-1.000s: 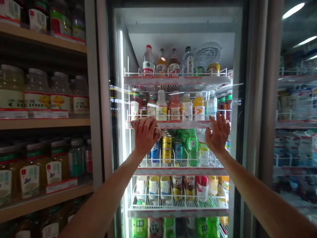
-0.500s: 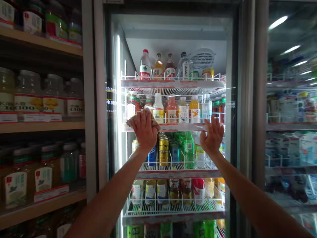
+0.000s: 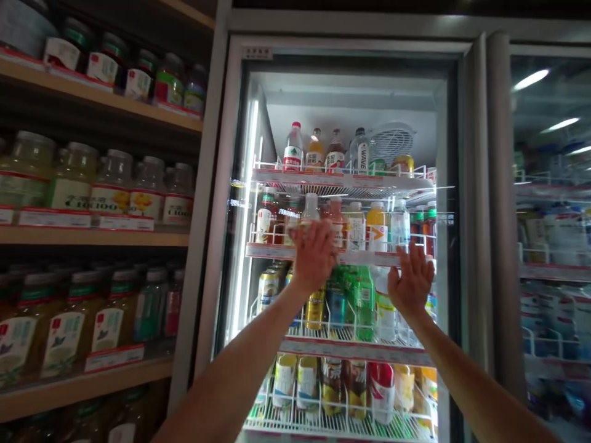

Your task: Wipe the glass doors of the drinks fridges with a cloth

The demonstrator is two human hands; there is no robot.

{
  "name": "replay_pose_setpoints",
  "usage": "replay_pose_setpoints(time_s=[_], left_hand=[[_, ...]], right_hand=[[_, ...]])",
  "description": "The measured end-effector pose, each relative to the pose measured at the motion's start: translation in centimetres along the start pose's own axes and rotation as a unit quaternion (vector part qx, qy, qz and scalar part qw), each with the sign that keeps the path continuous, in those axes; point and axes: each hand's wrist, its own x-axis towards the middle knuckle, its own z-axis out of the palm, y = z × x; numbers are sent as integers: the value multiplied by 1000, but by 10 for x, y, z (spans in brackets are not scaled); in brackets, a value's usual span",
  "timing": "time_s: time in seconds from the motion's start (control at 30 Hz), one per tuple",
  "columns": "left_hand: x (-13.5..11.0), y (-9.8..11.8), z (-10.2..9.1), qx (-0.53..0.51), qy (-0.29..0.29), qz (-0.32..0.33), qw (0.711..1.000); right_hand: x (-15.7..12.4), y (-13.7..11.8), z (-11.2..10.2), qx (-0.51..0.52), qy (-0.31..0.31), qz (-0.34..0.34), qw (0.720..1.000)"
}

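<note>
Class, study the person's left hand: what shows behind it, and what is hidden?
Behind the left hand, a white-capped bottle and a reddish bottle show partly. It covers parts of both and some shelf edge; anything else directly behind cannot be seen.

Single view from a head-worn camera, here in the room, near the lit cooler (image 3: 351, 26) and facing its glass front (image 3: 346, 98) almost squarely. The lens lies roughly level with the second shelf (image 3: 270, 251): the underside of the top shelf (image 3: 341, 179) shows, as does the upper face of the third shelf (image 3: 355, 351). The field extends beyond the cooler's left edge to wooden shelving (image 3: 92, 235) and beyond its right edge to a neighbouring cooler (image 3: 501, 184).
</note>
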Motion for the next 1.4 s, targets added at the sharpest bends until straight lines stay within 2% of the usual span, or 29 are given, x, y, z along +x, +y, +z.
replay_pose_setpoints(time_s=[0.07, 0.1, 0.13, 0.17, 0.27, 0.3, 0.33, 0.37, 0.43, 0.5, 0.57, 0.67, 0.7, 0.73, 0.77, 0.87, 0.9, 0.93, 1.0, 1.07, 1.1, 1.13, 1.17, 1.27, 1.3, 1.33, 1.4], left_hand=[[1, 17, 6, -32, -29, 130, 991], [3, 20, 8, -41, -36, 157, 986], [7, 17, 8, -44, -36, 154, 986], [11, 11, 7, -41, -30, 121, 991], [23, -7, 3, -13, 6, -48, 999], [25, -6, 4, -7, 13, -80, 997], [26, 0, 6, -7, 14, -79, 997], [26, 10, 9, -14, 9, -47, 999], [25, 31, 16, -35, -15, 80, 996], [28, 39, 19, -39, -32, 150, 987], [35, 25, 17, -21, -32, 110, 993], [47, -8, 8, 24, -4, -50, 998], [49, -13, 6, 36, 7, -84, 996], [49, -13, 6, 41, 14, -83, 996], [48, -9, 7, 39, 12, -47, 998], [44, 1, 11, 14, -25, 115, 993], [44, -2, 10, 13, -35, 126, 991], [44, -11, 7, 18, -37, 97, 994], [43, -38, -2, 43, -12, -32, 999], [39, -63, -12, 67, 45, -157, 984], [36, -69, -15, 75, 67, -186, 978], [32, -70, -16, 78, 76, -184, 977], [28, -67, -16, 77, 72, -148, 983], [19, -51, -12, 52, 7, 45, 998], [18, -52, -12, 46, -9, 74, 996], [19, -56, -14, 45, -10, 64, 997], [21, -74, -21, 61, 21, -54, 996]], right_hand=[[0, 1, 1, 6, 8, -10, 1000], [0, 2, 1, 8, 8, -13, 1000], [0, 2, 1, 10, 6, -13, 1000], [0, 2, 0, 10, 3, -11, 1000], [-1, 1, -1, 10, -9, -1, 1000], [-1, 1, -1, 9, -11, 1, 1000], [-1, 0, -1, 7, -14, 3, 1000], [-1, 0, -1, 4, -15, 3, 1000], [-2, 1, -1, -2, -15, -2, 1000], [-2, 1, -1, -6, -11, -10, 1000], [-1, 2, 0, -7, -8, -13, 1000], [-1, 1, 0, -8, -13, -10, 1000], [-1, 1, 0, -7, -16, -9, 1000], [-2, 1, 0, -6, -16, -9, 1000], [-2, 1, 0, -6, -15, -11, 1000], [-3, 2, 1, -5, -7, -14, 1000], [-3, 2, 2, -5, -5, -14, 1000], [-3, 2, 2, -3, -5, -14, 1000], [-3, 2, 3, 1, -5, -17, 1000], [-3, 2, 3, 1, -1, -20, 1000], [-3, 1, 3, 1, 1, -19, 1000], [-4, 1, 3, 2, 2, -18, 1000], [-4, 1, 3, 3, 2, -16, 1000], [-4, 2, 3, 9, 3, -16, 1000], [-4, 2, 3, 10, 3, -14, 1000], [-4, 2, 4, 11, 2, -13, 1000], [-4, 1, 3, 11, 0, -11, 1000]])
